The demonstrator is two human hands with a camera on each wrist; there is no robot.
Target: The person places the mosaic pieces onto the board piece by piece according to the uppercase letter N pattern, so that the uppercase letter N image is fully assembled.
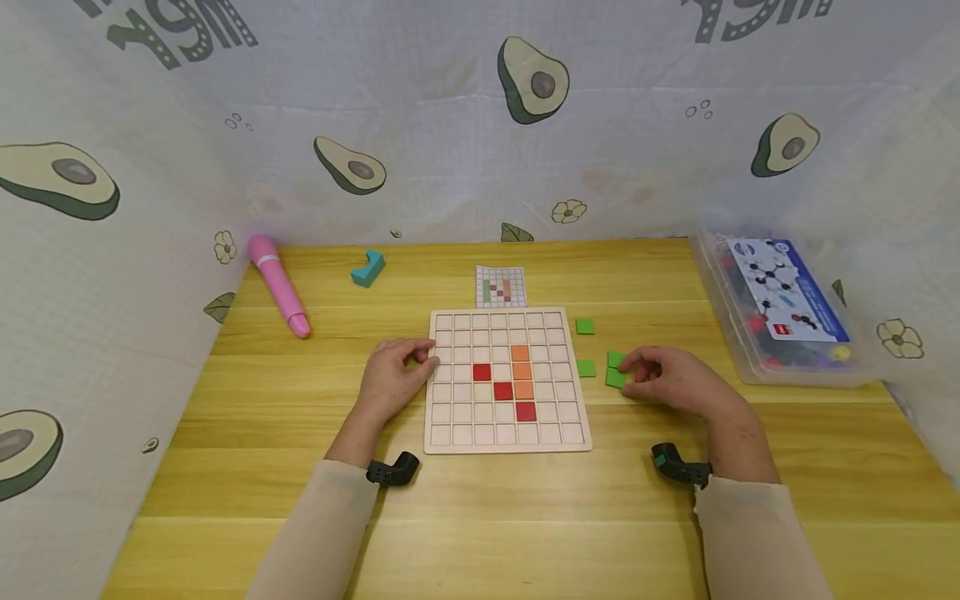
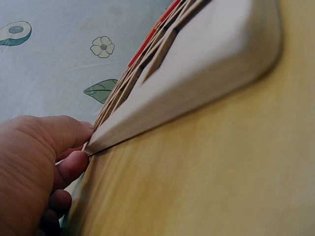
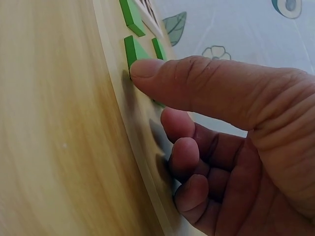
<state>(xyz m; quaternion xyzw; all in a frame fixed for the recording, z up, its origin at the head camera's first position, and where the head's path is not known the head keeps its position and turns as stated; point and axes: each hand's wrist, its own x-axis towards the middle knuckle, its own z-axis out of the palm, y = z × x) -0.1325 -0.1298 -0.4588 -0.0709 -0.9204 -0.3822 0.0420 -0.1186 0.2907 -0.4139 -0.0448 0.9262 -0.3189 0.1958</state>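
A pale wooden grid board (image 1: 461, 392) lies flat, with several red tiles (image 1: 482, 372) and orange tiles (image 1: 521, 353) in its squares. My left hand (image 1: 393, 377) holds the board's left edge by thumb and fingertip; the left wrist view shows both touching the rim. To the board's right, the thumb and index finger of my right hand (image 1: 671, 381) pinch at a green tile (image 1: 615, 378) on the table. Another green tile (image 1: 615, 358) adjoins it, partly under the fingertips. Nearer the board lie two separate green tiles, one upper (image 1: 585, 327) and one lower (image 1: 587, 368).
A small printed grid card (image 1: 501, 287) with a coloured pattern lies behind the board. At the back left are a pink microphone-shaped object (image 1: 279, 286) and a teal block (image 1: 367, 268). A clear plastic box (image 1: 787, 317) stands at the right. Patterned cloth (image 1: 450, 108) borders the table.
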